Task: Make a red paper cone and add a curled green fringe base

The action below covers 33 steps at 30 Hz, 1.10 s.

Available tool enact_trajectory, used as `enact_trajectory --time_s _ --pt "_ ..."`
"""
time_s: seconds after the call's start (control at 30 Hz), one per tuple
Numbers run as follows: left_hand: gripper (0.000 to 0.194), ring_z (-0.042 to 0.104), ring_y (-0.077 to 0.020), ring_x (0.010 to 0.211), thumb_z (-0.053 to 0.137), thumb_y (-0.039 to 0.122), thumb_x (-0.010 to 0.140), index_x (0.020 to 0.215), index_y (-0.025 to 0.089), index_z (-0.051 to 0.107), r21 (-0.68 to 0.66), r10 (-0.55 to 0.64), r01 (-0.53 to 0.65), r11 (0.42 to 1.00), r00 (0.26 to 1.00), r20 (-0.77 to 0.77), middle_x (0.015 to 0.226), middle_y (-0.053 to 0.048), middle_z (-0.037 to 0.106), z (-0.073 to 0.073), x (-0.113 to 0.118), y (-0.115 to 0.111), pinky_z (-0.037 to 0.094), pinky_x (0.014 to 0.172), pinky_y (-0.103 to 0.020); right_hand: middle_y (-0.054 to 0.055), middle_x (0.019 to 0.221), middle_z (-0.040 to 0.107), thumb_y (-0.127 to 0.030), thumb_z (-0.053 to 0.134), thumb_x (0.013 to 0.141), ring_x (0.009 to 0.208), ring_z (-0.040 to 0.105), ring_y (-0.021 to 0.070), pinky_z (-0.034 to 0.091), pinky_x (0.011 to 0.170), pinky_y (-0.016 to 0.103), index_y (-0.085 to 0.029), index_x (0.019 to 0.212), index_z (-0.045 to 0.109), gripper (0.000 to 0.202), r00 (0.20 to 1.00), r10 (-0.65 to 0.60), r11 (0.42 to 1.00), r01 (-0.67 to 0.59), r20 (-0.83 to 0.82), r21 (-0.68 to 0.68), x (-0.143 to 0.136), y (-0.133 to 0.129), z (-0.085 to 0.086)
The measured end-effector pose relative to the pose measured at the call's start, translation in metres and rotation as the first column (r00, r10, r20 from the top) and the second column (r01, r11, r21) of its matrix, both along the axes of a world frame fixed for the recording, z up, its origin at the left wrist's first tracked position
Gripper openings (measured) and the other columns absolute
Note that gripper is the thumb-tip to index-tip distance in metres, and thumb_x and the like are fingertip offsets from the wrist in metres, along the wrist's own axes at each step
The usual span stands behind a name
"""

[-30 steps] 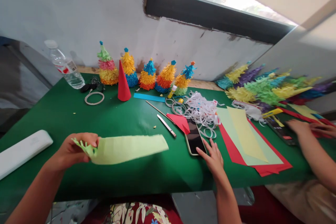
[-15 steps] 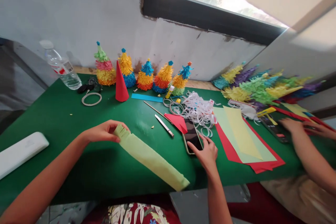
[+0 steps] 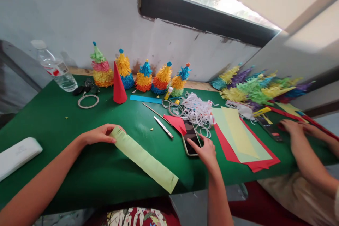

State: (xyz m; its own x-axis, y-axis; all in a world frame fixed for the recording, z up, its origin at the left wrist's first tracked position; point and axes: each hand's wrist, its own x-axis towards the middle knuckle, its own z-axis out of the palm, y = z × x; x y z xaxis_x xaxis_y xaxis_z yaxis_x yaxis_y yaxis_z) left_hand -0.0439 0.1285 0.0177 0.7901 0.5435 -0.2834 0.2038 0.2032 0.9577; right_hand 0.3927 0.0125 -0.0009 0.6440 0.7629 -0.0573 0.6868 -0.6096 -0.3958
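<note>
Left hand: back upward, fingers and thumb closed in a pinch, tips pointing right.
Left wrist: just left of those fingers.
Left forearm: slanting away below and left of them.
Right hand: thumb stretched out to the left, apart from the lightly bent fingers.
Right forearm: below the fingers, running steeply up to the wrist.

A clear water bottle is standing at the upper left of the frame, with a pale cable ring lying near it. At the lower left a white case is resting, while a dark window frame is slanting across the upper right, above the scuffed wall.
</note>
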Motion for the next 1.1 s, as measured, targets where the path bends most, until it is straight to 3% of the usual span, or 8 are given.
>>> enact_trajectory --time_s 0.13,0.2,0.33,0.53,0.73,1.1 --pt "0.047 0.062 -0.0216 0.095 0.077 0.034 0.068 0.111 0.02 0.063 -0.009 -0.018 0.018 1.0 1.0 0.005 0.104 -0.004 0.067 -0.004 -0.001 0.002 0.05 0.08 -0.027 0.016 0.13 0.053 -0.068 0.049 0.07 0.123 0.048 0.0323 0.037 0.104 0.046 -0.017 0.116 0.062 0.07 0.991 0.092 0.978 -0.072 -0.1 0.194 0.024 -0.028 -0.011" --pt "0.048 0.061 -0.0208 0.094 0.077 0.033 0.069 0.111 0.019 0.062 -0.013 -0.033 0.033 0.999 0.999 0.012 0.103 -0.004 0.066 -0.006 -0.002 0.002 0.049 0.08 -0.026 0.013 0.136 0.051 -0.065 0.048 0.073 0.126 0.047 0.031 0.035 0.106 0.045 -0.02 0.115 0.064 0.064 0.988 0.112 0.974 -0.088 -0.106 0.21 0.031 -0.043 -0.02" --pt "0.045 0.06 -0.0199 0.096 0.075 0.032 0.072 0.113 0.019 0.062 -0.01 -0.055 0.055 0.998 0.998 0.016 0.105 -0.004 0.065 -0.007 -0.002 0.003 0.048 0.08 -0.024 0.008 0.147 0.042 -0.061 0.046 0.078 0.141 0.029 0.03 0.029 0.111 0.048 -0.025 0.123 0.062 0.059 0.982 0.172 0.971 -0.155 -0.084 0.18 0.034 -0.06 -0.032" --pt "0.045 0.059 -0.0199 0.098 0.075 0.032 0.073 0.113 0.019 0.061 -0.003 -0.069 0.069 0.998 0.998 -0.001 0.106 -0.004 0.064 -0.006 -0.003 0.002 0.047 0.082 -0.024 0.006 0.152 0.034 -0.056 0.042 0.082 0.143 0.024 0.0296 0.027 0.11 0.051 -0.029 0.127 0.06 0.055 0.994 0.105 0.993 -0.103 -0.043 0.049 0.031 -0.054 -0.034" --pt "0.046 0.059 -0.0206 0.098 0.075 0.034 0.072 0.114 0.02 0.061 -0.005 -0.066 0.066 0.998 0.998 -0.008 0.107 -0.003 0.064 -0.006 -0.002 0.002 0.048 0.082 -0.024 0.004 0.155 0.028 -0.055 0.044 0.085 0.143 0.023 0.0273 0.028 0.109 0.051 -0.036 0.136 0.048 0.055 0.989 0.066 0.995 -0.054 0.136 -0.087 0.014 -0.048 -0.029" --pt "0.047 0.059 -0.0207 0.099 0.075 0.034 0.072 0.115 0.02 0.06 -0.004 -0.082 0.082 0.997 0.996 -0.019 0.109 -0.004 0.064 -0.005 -0.002 0.001 0.048 0.082 -0.024 0.004 0.156 0.025 -0.057 0.048 0.083 0.144 0.022 0.0246 0.026 0.111 0.047 -0.035 0.137 0.047 0.059 0.993 0.011 0.993 0.003 0.117 -0.121 0.003 -0.044 -0.017"
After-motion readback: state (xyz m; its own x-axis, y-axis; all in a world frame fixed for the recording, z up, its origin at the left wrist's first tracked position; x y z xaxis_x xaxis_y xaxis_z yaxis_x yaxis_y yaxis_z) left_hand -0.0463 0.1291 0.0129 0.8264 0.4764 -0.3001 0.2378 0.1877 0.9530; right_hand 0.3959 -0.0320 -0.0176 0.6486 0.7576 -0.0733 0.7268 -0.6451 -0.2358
